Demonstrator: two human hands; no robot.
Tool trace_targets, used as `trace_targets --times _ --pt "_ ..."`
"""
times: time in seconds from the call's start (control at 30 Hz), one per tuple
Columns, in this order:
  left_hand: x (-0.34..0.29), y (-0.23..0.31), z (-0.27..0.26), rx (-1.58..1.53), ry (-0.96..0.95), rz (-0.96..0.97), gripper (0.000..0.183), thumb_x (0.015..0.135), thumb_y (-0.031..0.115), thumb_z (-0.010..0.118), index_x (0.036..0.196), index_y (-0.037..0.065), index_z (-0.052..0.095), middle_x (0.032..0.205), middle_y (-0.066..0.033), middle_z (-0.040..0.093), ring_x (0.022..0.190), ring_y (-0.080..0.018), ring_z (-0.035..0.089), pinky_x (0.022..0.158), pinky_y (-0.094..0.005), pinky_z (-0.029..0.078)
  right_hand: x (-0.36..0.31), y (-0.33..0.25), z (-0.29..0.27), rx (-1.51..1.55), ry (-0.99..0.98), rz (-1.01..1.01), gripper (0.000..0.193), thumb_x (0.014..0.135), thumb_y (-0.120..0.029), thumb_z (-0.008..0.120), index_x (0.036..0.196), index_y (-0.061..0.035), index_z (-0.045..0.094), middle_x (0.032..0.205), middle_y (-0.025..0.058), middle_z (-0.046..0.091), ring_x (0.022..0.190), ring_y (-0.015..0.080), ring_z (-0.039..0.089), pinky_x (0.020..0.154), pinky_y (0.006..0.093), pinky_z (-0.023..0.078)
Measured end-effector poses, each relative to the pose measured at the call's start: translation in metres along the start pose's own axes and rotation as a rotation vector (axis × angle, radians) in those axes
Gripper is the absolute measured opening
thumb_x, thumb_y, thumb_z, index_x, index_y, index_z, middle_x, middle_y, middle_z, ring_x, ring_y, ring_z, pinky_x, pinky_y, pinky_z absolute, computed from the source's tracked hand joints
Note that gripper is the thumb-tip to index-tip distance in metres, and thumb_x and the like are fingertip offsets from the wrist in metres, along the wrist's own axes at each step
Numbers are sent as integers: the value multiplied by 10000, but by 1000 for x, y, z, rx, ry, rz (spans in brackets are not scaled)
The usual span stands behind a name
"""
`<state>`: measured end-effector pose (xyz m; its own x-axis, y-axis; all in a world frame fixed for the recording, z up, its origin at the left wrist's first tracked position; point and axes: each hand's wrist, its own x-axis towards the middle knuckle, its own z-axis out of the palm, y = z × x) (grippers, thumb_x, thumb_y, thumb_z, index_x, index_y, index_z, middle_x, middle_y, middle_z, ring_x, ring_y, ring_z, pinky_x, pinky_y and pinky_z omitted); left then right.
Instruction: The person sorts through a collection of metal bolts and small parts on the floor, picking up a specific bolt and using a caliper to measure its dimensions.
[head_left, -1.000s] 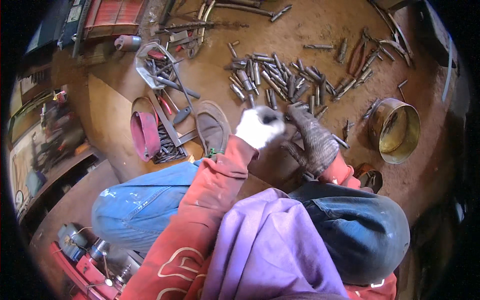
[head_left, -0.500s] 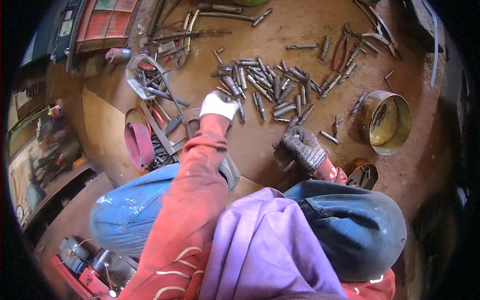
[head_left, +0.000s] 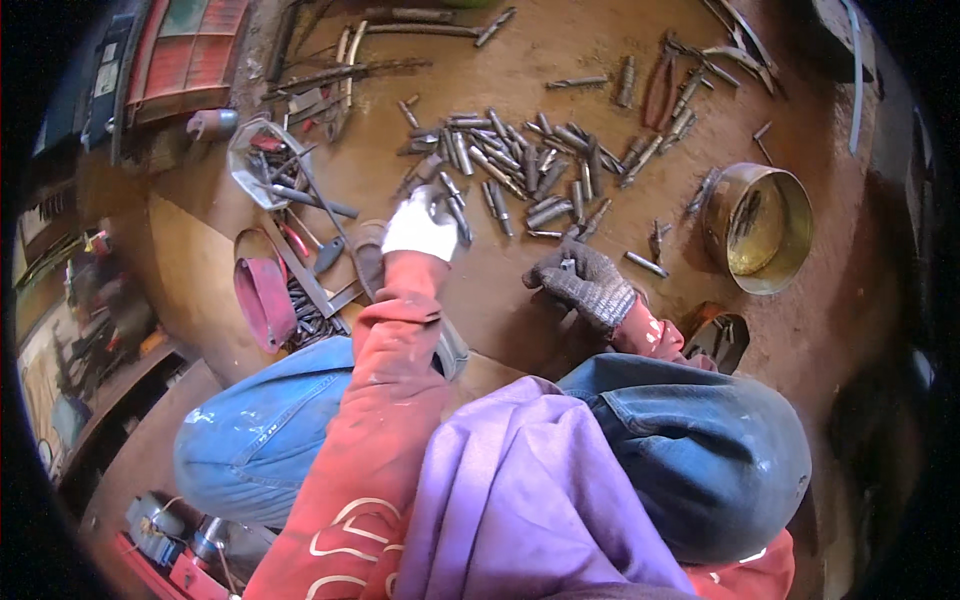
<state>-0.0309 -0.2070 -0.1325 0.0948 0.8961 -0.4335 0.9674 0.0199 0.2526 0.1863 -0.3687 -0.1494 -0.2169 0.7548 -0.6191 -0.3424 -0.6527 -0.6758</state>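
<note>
My left hand (head_left: 420,226), in a white glove, is closed on a thick dark metal cutter (head_left: 422,172), which sticks out beyond the fingers. It is at the near left edge of a loose pile of end mills and drill bits (head_left: 530,165) on the brown floor. My right hand (head_left: 590,283), in a grey knitted glove, is curled shut just nearer than the pile. A small piece of metal (head_left: 568,265) shows between its fingers; most of it is hidden. One loose bit (head_left: 646,264) lies to the right of this hand.
To the right stands a round metal tin (head_left: 760,285). At the left are a cut-open pale container (head_left: 240,170) of tools and a pink container (head_left: 265,305) beside many small bits. Pliers (head_left: 660,90) and long rods (head_left: 350,75) lie at the back. My knees flank the work area.
The whole view has shifted slightly. My left hand has drawn a thick cutter from the pile's left edge toward me. My right hand has turned a little and stays closed.
</note>
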Motion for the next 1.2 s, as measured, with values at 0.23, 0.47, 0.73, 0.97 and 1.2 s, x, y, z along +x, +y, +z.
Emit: trace_targets --times 0.23,0.47,0.73,0.97,1.2 --pt "-2 17 17 -179 229 217 251 869 86 659 1117 58 685 1078 -189 674 989 -353 667 900 -409 522 -9 11 2 480 -117 -12 428 864 -187 770 1195 3 574 1128 124 675 981 204 670 830 353 568" --pt "13 44 24 82 212 671 241 805 156 694 1043 123 704 1045 -92 682 1015 -321 615 891 -439 495 -18 0 -1 432 -119 71 573 880 -200 761 1340 10 491 1277 170 593 1028 262 654 853 420 569" --pt "30 54 0 573 -52 844 309 831 178 633 1129 105 671 1199 -176 596 1092 -389 567 902 -509 460 -20 2 0 439 -187 -18 466 942 -280 696 1303 -19 556 1206 111 659 1032 194 647 929 347 522" --pt "40 51 -17 641 -143 980 205 874 211 596 1051 139 673 1164 -150 617 1148 -360 563 922 -514 449 -34 -16 -9 140 -116 -143 341 971 -226 661 1239 -19 620 1294 79 623 1145 159 581 1018 336 457" --pt "43 115 13 282 -214 647 298 918 262 590 1118 41 598 979 -249 681 936 -437 648 832 -500 513 -60 -21 -5 75 -44 -275 334 992 -181 625 1287 -35 568 1278 82 624 1195 173 561 1054 346 433"
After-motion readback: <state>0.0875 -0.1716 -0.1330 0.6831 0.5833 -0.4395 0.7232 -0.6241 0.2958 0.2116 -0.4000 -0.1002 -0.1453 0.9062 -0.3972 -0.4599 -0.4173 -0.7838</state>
